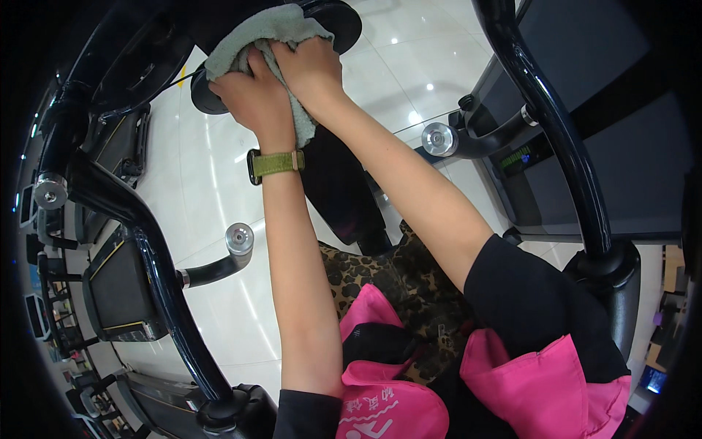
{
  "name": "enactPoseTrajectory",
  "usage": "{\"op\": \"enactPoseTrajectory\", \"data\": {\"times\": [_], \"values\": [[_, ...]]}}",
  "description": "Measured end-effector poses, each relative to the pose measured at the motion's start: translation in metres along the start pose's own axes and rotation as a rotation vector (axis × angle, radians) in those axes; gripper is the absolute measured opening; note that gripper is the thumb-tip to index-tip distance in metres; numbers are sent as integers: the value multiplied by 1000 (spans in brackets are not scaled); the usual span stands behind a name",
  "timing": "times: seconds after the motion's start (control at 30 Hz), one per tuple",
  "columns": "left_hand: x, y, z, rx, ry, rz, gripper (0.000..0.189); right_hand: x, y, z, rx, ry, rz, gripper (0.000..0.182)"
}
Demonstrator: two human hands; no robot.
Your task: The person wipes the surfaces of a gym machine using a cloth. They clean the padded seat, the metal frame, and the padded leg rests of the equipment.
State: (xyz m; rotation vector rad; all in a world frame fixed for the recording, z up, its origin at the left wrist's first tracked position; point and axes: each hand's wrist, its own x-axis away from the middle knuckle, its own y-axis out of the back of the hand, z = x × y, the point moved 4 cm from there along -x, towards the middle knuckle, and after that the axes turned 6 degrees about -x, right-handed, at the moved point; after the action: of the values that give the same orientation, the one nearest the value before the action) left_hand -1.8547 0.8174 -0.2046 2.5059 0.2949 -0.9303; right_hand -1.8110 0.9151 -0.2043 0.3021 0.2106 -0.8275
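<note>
A pale grey-green towel (258, 27) is draped over a dark, rounded part (343, 27) of an exercise machine at the top of the view. My left hand (255, 101) grips the towel's near edge, thumb pointing forward. Just right of it, my right hand (315, 68) clutches the same cloth with fingers curled over it. The fingertips of both hands are partly hidden in the folds. One end of the towel hangs down between my wrists, above a long black pad (340, 186). A watch with a green strap (278, 163) is on my left wrist.
Curved black tubes (159, 291) flank me, with metal-capped handles at left (239, 238) and right (439, 140). Treadmills (120, 285) stand at left on the pale tiled floor (214, 192). A large dark panel (620, 159) is at right. My pink vest (395, 406) bears writing.
</note>
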Motion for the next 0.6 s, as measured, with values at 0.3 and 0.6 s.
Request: {"op": "enactPoseTrajectory", "data": {"times": [0.3,0.6], "values": [[44,14,34,353,314,200,46,4,3,-12,-34,26,55,37],[127,25,69,366,320,207,29,78,19,-81,-81,192,108,28]]}}
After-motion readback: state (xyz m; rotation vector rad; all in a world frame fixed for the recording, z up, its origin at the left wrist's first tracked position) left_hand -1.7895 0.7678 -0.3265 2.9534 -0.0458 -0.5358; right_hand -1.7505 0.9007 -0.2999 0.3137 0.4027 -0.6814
